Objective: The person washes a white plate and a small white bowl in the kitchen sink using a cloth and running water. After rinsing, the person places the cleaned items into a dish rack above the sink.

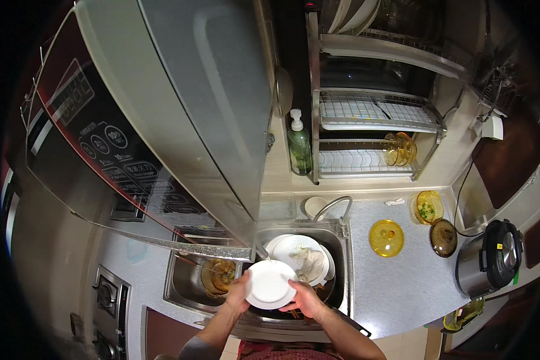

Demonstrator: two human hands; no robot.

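A small round white plate (pixel 271 284) is held over the front of the sink. My left hand (pixel 238 290) grips its left edge and my right hand (pixel 305 299) its right edge. Behind it, stacked white plates (pixel 309 246) fill the right basin, with a crumpled whitish cloth or rag (pixel 311 265) lying on them. A dark pan's handle (pixel 352 322) sticks out at the basin's front right. In the left basin stands an amber glass pot (pixel 210 275) with a utensil in it. The faucet's curved spout (pixel 335 202) rises behind the right basin.
A large hood-like appliance (pixel 216 112) hangs close at the upper left. A green pump bottle (pixel 299 148) stands beside the dish rack (pixel 373 121). On the right counter are a yellow glass lid (pixel 386 238), an amber bowl (pixel 429 207), a brown lid (pixel 443 238) and an electric cooker (pixel 488 261). A gas stove (pixel 111 301) lies left.
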